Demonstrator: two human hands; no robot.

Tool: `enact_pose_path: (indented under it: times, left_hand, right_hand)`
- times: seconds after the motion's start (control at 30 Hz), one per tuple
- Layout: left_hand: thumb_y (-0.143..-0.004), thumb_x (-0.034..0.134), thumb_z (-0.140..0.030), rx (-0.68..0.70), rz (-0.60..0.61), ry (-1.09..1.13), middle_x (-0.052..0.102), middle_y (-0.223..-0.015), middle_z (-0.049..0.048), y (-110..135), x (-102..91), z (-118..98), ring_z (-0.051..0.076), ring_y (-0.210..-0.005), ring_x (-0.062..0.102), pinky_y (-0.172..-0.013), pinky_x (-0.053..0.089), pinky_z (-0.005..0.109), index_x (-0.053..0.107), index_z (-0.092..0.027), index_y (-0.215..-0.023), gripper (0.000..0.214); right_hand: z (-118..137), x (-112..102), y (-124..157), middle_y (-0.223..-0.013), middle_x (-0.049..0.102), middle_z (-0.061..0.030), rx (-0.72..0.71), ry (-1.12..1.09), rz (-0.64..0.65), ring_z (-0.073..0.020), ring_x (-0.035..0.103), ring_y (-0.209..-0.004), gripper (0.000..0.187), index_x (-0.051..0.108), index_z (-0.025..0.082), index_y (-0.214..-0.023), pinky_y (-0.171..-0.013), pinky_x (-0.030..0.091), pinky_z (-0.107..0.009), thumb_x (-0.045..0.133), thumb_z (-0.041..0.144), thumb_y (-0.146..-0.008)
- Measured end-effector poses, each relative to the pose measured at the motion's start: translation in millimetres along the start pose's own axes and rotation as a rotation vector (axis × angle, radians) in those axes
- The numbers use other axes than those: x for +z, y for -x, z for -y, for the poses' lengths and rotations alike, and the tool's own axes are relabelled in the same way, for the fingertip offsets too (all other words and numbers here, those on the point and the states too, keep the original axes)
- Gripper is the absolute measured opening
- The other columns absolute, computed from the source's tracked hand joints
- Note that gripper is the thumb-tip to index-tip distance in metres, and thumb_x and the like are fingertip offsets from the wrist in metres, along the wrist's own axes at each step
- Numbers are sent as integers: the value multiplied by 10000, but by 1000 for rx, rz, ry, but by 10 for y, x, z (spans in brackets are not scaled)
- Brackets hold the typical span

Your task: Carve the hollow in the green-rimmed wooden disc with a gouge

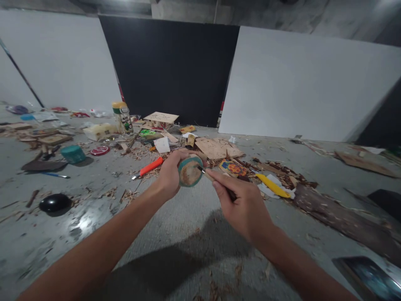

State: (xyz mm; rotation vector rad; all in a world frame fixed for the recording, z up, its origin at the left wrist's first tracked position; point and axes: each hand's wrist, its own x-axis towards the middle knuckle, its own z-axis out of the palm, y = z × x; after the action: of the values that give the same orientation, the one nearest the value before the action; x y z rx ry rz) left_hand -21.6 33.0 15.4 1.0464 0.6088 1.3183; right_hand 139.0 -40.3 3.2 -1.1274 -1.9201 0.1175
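Note:
In the middle of the head view, my left hand (171,175) is closed around a small round wooden piece (190,172). The piece has a teal rim and a rough brown face turned towards me. A slim paintbrush (207,174) with a metal collar and dark tip sits between the closed fingers of my right hand (242,198). Its tip is at the brown face; whether it touches cannot be made out. Just left of my left hand, an orange utility knife (150,167) lies on the floor. A colourful patterned piece (233,168) lies beyond my right hand.
Wood shavings and scraps litter the grey floor (175,242). Around lie a teal pot (73,154), a black dome (55,203), a yellow-handled tool (273,186), a bark-like strip (341,217) and a phone (369,276). A yellow-lidded bottle (123,118) stands at back left, before panels (169,67).

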Motion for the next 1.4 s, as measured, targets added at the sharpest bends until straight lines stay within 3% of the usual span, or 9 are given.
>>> enact_pose_path:
  times: [0.13,0.4,0.53,0.63,0.8,0.9,1.03,1.2,1.4]
  left_hand:
    - [-663,514,-303,-82,18,89,734,-757,127,-16,-24,16,289,-833,710,-743,563,368,706,-89,-864,351]
    - [-674,513,-282,-112,46,52,730,-745,129,-12,-49,-32,292,-815,712,-715,573,365,710,-102,-766,282]
    - [-743,513,-301,-109,-167,343,722,-737,108,-9,-5,-68,248,-748,708,-706,582,357,687,-118,-768,254]
    - [-833,569,-365,-33,-161,406,739,-833,90,42,74,-7,228,-836,712,-779,582,335,698,-136,-847,264]
    - [-931,540,-392,-8,0,261,737,-1045,83,121,152,209,229,-1020,684,-864,568,342,701,-185,-1034,281]
    - [-901,614,-334,95,58,86,705,-1163,68,136,117,215,213,-1047,669,-828,572,292,684,-218,-1134,270]
    - [-845,687,-241,44,226,-228,684,-1206,95,175,81,43,224,-997,678,-760,603,312,538,-250,-1379,554]
    - [-776,726,-184,51,198,-323,704,-1132,133,210,91,-95,249,-933,694,-689,619,312,578,-173,-1340,584]
    - [-816,666,-212,41,202,-441,707,-1122,119,211,97,-66,228,-907,700,-686,632,314,583,-179,-1331,523]
  right_hand:
    - [-37,12,15,-1078,772,-119,-20,85,44,-260,753,-872,336,718,158,-1198,-754,592,-397,512,159,-933]
    - [-23,-12,46,-1062,768,-131,19,86,57,-256,717,-839,368,709,183,-1225,-772,548,-413,477,177,-938]
    - [-90,-4,12,-785,710,-52,285,-224,85,-172,599,-606,328,679,202,-1215,-580,474,-302,561,275,-918]
    - [-122,65,-11,-580,482,59,472,-500,117,-101,399,-439,347,643,189,-1108,-420,323,-233,640,443,-871]
    - [-143,132,-47,-518,295,116,522,-673,129,-64,234,-385,359,532,221,-840,-358,233,-208,600,573,-856]
    - [-200,49,-99,-509,298,124,552,-711,59,-51,197,-369,353,436,241,-775,-342,188,-200,610,540,-847]
    - [-251,-94,-124,-529,439,90,554,-697,11,-45,225,-358,320,462,226,-788,-341,180,-206,581,508,-880]
    - [-202,-172,-74,-640,597,32,518,-641,49,-52,284,-388,259,532,202,-887,-364,252,-211,567,456,-920]
    - [-255,-144,-59,-671,605,23,491,-561,103,-58,292,-393,254,540,197,-912,-368,270,-217,522,448,-942]
